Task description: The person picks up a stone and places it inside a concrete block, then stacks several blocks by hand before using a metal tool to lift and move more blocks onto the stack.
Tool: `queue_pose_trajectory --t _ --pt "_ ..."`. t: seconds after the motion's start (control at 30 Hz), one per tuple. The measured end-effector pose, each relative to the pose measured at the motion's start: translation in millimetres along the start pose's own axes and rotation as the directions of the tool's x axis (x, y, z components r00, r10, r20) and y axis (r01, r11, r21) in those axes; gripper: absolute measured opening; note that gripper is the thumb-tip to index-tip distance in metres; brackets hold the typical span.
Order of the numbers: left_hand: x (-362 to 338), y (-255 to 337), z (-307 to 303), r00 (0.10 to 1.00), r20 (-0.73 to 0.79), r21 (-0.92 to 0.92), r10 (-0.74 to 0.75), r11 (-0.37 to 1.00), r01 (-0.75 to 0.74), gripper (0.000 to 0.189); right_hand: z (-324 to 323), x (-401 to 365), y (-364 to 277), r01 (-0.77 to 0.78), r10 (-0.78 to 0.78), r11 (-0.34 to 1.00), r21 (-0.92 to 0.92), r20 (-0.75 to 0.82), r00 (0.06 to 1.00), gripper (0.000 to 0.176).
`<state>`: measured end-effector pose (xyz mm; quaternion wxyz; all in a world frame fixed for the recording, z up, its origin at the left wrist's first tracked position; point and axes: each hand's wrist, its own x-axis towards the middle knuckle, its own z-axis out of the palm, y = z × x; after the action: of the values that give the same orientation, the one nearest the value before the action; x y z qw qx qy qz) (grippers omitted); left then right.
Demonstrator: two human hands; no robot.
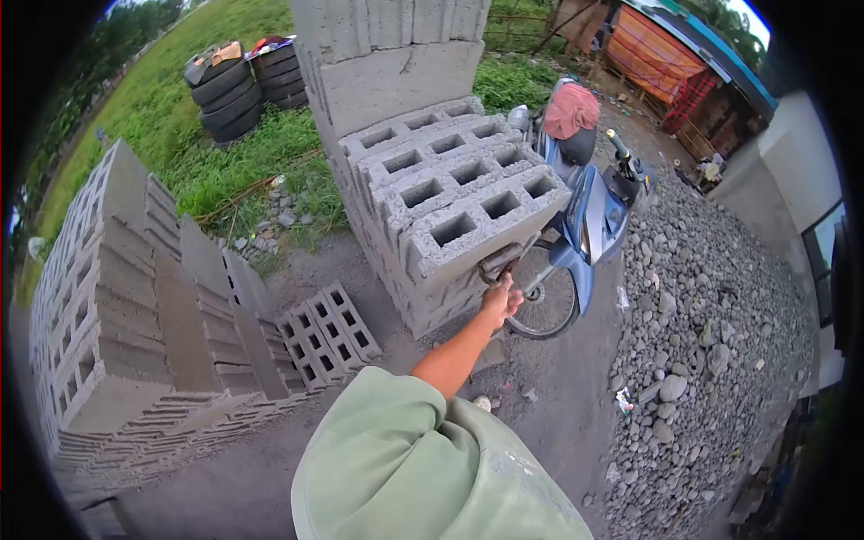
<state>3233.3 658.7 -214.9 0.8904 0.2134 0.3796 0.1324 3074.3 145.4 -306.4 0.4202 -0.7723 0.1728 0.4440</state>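
Note:
My left hand reaches out from a pale green sleeve to the near end of a stack of grey hollow concrete blocks. Its fingers are partly curled against a small dark object at the block's end face; I cannot make out what that object is. Several blocks stand side by side on the stack's top, their holes facing up. More blocks rise in a taller pile directly behind. My right hand is out of view.
A blue motorcycle stands just right of the stack, its front wheel close to my hand. Another long block stack is at the left. Loose gravel covers the right. Old tires sit on grass behind.

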Motion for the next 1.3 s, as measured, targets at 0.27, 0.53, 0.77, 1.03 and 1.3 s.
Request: queue_pose_trajectory --t 0.27,0.53,0.77,1.03,1.3 --pt "-150.4 -101.6 -247.5 0.964 -0.169 0.966 0.204 -0.161 0.203 0.033 -141.1 141.1 -188.5 0.218 -0.215 0.974 -0.066 0.051 0.975 0.028" --pt "-300.0 -257.8 -363.3 0.443 -0.789 0.611 0.427 0.467 0.639 0.025 -54.9 219.6 -385.3 0.525 -0.516 0.845 -0.102 0.102 0.850 0.026" --pt "-275.8 -278.5 -376.6 0.748 -0.607 0.777 0.268 0.397 0.489 0.032 123.3 197.3 -308.8 0.852 -0.422 0.306 -0.424 0.742 0.521 0.029" --pt "-259.9 -98.9 -442.1 0.652 -0.719 0.688 0.241 0.379 0.619 0.030 304.1 -25.0 -375.7 0.891 -0.099 0.304 -0.338 0.919 0.382 0.038" --pt "-288.5 45.5 -370.7 0.596 -0.681 0.608 0.427 0.782 0.135 0.053 352.8 37.6 -364.1 0.938 0.065 0.054 -0.343 0.938 0.340 0.043"
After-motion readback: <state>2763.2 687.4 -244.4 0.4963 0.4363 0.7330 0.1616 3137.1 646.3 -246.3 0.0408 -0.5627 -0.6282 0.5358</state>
